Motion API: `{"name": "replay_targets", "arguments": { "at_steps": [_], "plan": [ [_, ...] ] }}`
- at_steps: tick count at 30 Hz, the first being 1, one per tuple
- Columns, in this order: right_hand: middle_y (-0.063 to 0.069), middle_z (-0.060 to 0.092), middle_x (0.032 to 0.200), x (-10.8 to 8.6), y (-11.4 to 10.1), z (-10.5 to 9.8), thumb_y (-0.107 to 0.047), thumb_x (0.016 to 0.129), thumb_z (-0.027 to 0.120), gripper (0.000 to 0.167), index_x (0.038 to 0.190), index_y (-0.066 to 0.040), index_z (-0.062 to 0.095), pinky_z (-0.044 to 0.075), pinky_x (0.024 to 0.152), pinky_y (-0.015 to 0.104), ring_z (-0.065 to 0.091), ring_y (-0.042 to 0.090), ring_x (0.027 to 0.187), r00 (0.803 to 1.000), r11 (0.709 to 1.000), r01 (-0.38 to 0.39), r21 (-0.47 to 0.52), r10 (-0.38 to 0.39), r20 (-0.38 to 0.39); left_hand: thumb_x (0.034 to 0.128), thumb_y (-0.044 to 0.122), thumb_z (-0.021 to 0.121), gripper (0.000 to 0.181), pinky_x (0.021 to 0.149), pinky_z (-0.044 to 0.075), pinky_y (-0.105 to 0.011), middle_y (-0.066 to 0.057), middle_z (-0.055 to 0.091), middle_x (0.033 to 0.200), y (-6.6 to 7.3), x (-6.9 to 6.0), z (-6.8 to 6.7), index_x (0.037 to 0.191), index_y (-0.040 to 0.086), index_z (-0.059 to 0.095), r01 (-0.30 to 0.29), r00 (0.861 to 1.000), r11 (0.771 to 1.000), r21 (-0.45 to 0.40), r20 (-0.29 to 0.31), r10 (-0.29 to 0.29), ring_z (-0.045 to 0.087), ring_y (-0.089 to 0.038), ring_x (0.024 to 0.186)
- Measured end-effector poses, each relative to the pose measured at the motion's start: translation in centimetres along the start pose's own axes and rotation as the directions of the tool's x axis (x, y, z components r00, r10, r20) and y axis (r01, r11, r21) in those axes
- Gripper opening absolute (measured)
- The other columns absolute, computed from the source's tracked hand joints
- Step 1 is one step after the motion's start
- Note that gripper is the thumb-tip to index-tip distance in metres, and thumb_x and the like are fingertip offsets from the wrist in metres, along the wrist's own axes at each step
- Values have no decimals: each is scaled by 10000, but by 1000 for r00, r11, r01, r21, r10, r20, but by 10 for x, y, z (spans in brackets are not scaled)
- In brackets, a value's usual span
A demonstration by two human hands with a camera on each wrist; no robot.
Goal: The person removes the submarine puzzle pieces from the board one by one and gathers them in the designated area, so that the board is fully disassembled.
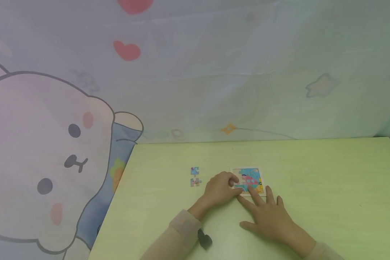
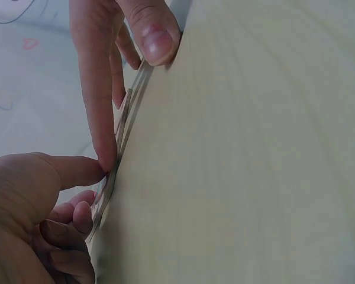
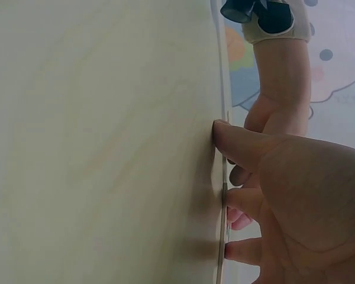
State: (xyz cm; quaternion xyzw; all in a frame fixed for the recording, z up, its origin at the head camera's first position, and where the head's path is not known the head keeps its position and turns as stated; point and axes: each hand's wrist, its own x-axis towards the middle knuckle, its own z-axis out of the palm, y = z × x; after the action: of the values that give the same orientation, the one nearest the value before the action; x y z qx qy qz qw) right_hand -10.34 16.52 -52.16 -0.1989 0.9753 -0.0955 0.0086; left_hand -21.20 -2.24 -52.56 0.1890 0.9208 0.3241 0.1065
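Note:
A small jigsaw puzzle (image 1: 260, 172) in a pale square frame lies on the table, with a pink, blue and yellow picture. My left hand (image 1: 221, 188) is at its left side, fingers curled. Its thumb and fingers are on a teal puzzle piece (image 1: 238, 187) at the lower left; the grip is partly hidden. My right hand (image 1: 273, 220) spreads its fingers over the near edge, with a fingertip on the puzzle touching close to the left thumb (image 2: 86, 170). In the right wrist view, the right thumb (image 3: 242, 142) rests near the table surface.
Two loose puzzle pieces (image 1: 195, 177) lie on the table left of my left hand. A dark object (image 1: 204, 239) is at the left sleeve's cuff. Behind the table (image 1: 328, 173) hangs a cloth backdrop (image 1: 195, 79) with a cartoon bear.

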Motion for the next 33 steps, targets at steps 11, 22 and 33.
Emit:
{"name": "replay_targets", "arguments": {
  "at_steps": [11,22,33],
  "plan": [
    [177,431,1594,0,-1,-2,-642,914,663,744,1557,-308,490,370,918,819,360,698,1325,1000,1000,2,2,-2,7,881,334,814,276,739,495,-297,121,650,990,2,-3,0,1110,200,737,-22,999,999,-30,-29,21,600,-62,868],
    [170,445,1585,-1,-1,-4,-640,913,667,732,1544,-306,505,378,911,812,372,692,1321,1000,1000,5,-4,-5,-7,917,265,770,205,593,453,-262,120,718,941,5,-8,-3,1116,255,722,-71,996,994,-78,-53,67,597,-43,720],
    [172,409,1609,-1,-1,-4,-645,928,643,718,1546,-307,504,347,939,827,328,693,1352,1000,1000,-12,27,11,22,924,261,742,213,418,261,-216,132,719,942,-2,-23,-13,1136,255,762,-26,991,990,-140,-130,8,341,-46,450]
  ]
}}
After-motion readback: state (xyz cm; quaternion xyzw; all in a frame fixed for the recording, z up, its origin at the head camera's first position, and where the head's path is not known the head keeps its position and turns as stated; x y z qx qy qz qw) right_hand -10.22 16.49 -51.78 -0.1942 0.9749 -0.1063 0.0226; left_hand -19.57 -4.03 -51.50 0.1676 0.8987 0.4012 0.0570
